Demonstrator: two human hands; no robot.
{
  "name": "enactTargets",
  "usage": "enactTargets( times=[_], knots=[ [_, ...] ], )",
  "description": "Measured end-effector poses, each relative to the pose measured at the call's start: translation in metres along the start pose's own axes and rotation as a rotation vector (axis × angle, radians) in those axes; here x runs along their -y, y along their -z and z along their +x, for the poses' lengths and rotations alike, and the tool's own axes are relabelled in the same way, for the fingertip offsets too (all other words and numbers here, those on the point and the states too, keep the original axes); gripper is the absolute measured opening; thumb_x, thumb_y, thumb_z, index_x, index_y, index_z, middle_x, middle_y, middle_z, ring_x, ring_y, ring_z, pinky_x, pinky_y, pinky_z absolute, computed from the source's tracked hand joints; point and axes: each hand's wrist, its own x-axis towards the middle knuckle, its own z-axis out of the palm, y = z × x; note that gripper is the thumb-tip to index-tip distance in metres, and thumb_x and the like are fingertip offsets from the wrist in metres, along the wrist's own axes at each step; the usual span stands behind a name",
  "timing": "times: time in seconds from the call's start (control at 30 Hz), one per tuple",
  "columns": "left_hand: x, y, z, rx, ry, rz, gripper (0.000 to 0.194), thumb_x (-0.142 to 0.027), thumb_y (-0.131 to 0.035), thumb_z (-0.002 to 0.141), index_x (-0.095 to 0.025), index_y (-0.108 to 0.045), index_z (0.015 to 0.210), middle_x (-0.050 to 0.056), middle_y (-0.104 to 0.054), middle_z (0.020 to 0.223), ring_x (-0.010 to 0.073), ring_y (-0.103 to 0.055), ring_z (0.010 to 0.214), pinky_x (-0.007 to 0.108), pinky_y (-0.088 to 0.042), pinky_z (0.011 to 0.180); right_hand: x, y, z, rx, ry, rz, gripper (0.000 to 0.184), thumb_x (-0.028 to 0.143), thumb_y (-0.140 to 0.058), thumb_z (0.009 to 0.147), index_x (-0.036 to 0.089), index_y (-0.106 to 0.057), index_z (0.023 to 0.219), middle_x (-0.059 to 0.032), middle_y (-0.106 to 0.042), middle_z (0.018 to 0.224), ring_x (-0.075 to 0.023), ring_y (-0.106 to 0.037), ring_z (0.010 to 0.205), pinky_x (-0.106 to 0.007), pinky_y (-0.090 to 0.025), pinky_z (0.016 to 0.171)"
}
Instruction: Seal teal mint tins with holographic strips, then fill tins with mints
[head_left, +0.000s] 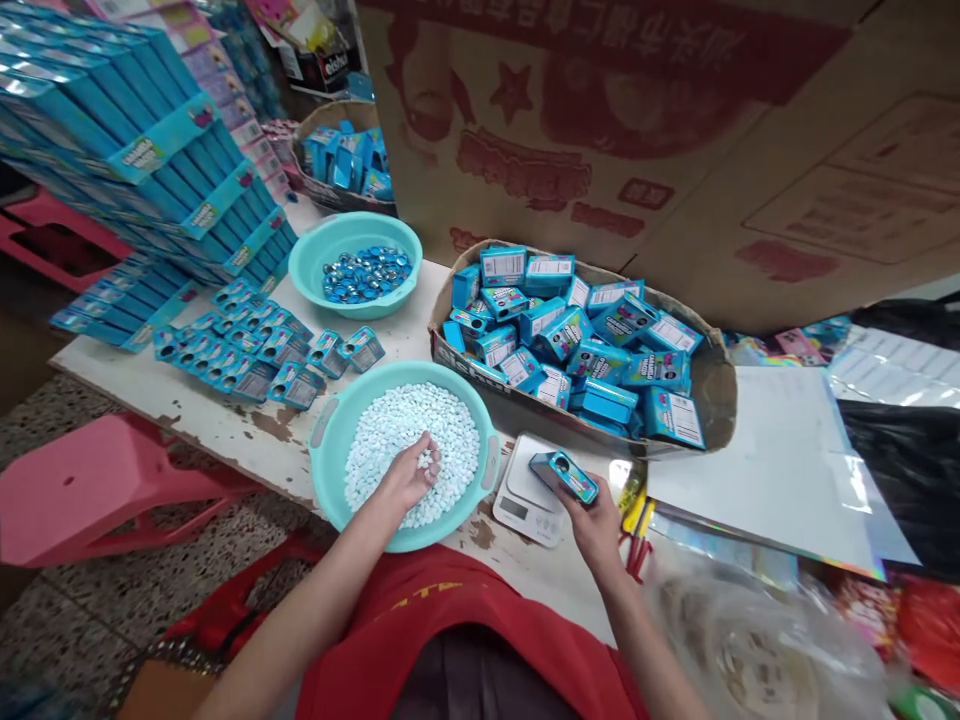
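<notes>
My left hand (409,476) is down in a turquoise bowl (328,470) full of small white candies (390,430). Its fingers are curled, with a few of the candies between them. With my right hand (598,520) I grip a small blue printed box (566,476), tilted over the right side of a white kitchen scale (529,495). The scale's little display is too small to read. Behind the scale, a cut-down cardboard tray (716,400) holds many similar blue boxes (600,362).
A second turquoise bowl (411,300) holds shiny blue-and-silver pieces. Small blue boxes (247,340) stand in rows at left, beside tall stacked blue packs (142,150). A large carton (570,130) rises behind. Yellow-and-red tools (637,525) and white sheets (757,470) lie at right; a pink stool (82,480) stands left.
</notes>
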Motion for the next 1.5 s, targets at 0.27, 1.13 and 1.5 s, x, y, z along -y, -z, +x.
enactTargets(
  times=[0.27, 1.13, 1.5],
  knots=[
    [-0.006, -0.003, -0.005, -0.057, -0.071, 0.006, 0.009, -0.02, -0.055, 0.086, -0.014, -0.052, 0.079, -0.001, -0.053, 0.061, 0.0049, -0.05, 0.043, 0.012, -0.033, 0.035, -0.022, 0.004, -0.009, 0.048, 0.05, 0.112, 0.057, 0.052, -0.063, 0.072, 0.018, -0.054, 0.116, -0.0132, -0.059, 0.121, -0.0258, -0.057, 0.108, -0.042, -0.046, 0.09],
    [0.007, -0.007, 0.002, -0.062, -0.176, 0.148, 0.026, -0.033, -0.067, 0.078, -0.014, -0.051, 0.071, -0.003, -0.051, 0.055, 0.0045, -0.047, 0.041, 0.014, -0.033, 0.036, -0.035, 0.007, -0.016, -0.042, -0.014, 0.197, 0.065, 0.053, -0.068, 0.066, 0.019, -0.049, 0.118, -0.0142, -0.058, 0.118, -0.0271, -0.058, 0.105, -0.045, -0.048, 0.086],
    [-0.003, -0.079, -0.07, 0.252, -0.417, 0.1, 0.034, -0.044, -0.066, 0.077, -0.017, -0.048, 0.069, -0.009, -0.033, 0.045, 0.0021, -0.029, 0.034, 0.016, -0.019, 0.034, 0.088, -0.011, -0.013, 0.144, 0.539, -0.015, 0.029, 0.039, -0.069, 0.075, 0.024, -0.06, 0.097, -0.0042, -0.065, 0.092, -0.0217, -0.06, 0.085, -0.034, -0.048, 0.076]
  ],
)
